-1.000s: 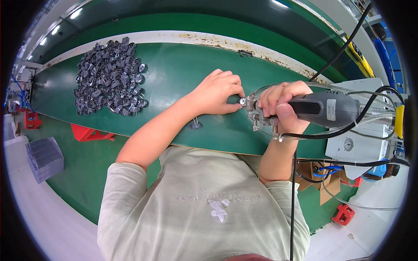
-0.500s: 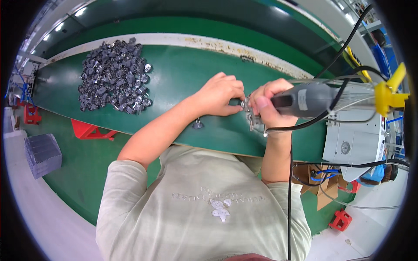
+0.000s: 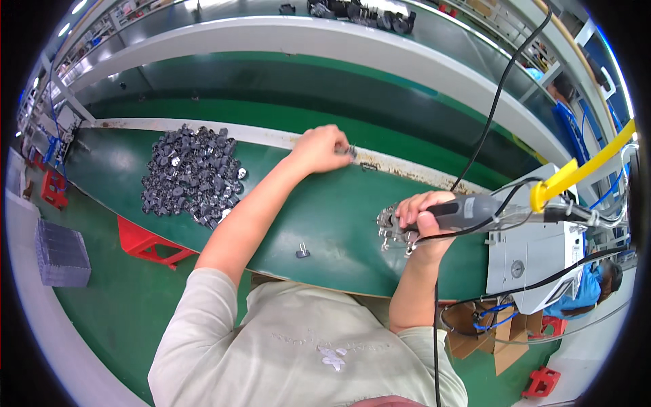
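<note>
What the left hand (image 3: 320, 148) pinches at the far white edge of the green belt (image 3: 325, 217) is too small to make out: a thin dark bit shows at its closed fingertips, just beside a small dark scrap (image 3: 369, 166) lying on the rim. The right hand (image 3: 424, 220) is wrapped tight around a grey corded power tool (image 3: 468, 210); its metal head (image 3: 393, 230) is a blur of prongs, hovering low over the belt near the front edge. The tool's cable (image 3: 495, 102) runs up out of view. A heap of dark plastic parts (image 3: 190, 176) sits well to the left, and one lone pronged piece (image 3: 302, 253) lies between the arms. The belt curves away with bare green space around the hands; a white machine box (image 3: 529, 258) crowds the right end
</note>
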The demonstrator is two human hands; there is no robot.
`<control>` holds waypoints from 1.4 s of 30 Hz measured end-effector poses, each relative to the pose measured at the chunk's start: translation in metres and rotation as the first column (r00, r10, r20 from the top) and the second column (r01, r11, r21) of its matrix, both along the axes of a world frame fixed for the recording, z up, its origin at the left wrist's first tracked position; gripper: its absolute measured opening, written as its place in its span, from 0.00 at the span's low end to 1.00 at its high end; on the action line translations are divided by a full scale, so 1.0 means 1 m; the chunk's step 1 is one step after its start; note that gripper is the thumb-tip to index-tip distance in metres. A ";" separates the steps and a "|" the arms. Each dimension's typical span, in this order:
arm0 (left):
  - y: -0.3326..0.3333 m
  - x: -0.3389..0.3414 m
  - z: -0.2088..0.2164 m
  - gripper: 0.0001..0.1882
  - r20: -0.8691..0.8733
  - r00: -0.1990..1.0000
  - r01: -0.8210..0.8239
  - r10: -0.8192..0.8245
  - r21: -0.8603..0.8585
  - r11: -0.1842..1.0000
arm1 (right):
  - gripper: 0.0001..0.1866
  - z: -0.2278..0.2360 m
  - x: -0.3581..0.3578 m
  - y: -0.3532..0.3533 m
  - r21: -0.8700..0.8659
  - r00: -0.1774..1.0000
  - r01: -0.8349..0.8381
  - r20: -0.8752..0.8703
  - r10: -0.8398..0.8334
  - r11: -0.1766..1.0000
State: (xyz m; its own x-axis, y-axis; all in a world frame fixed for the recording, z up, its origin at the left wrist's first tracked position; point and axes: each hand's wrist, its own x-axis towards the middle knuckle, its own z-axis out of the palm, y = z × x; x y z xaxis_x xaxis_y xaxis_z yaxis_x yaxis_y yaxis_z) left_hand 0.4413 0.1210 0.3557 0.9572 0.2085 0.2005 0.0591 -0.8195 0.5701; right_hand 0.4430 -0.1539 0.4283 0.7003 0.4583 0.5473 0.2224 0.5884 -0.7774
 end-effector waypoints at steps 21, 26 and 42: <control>-0.079 -0.091 0.014 0.15 -0.221 0.908 0.342 -0.356 -0.101 0.934 | 0.15 -0.008 -0.002 -0.010 0.016 0.990 -0.042 -0.135 0.044 0.999; -0.093 -0.074 0.000 0.19 -0.177 0.925 0.330 -0.337 -0.068 0.942 | 0.14 -0.002 0.006 -0.013 0.058 0.995 -0.054 -0.087 0.059 0.997; -0.113 -0.074 -0.022 0.20 0.180 0.920 0.358 -0.349 -0.021 0.933 | 0.13 -0.004 0.015 -0.025 0.087 0.989 -0.130 -0.057 0.135 0.988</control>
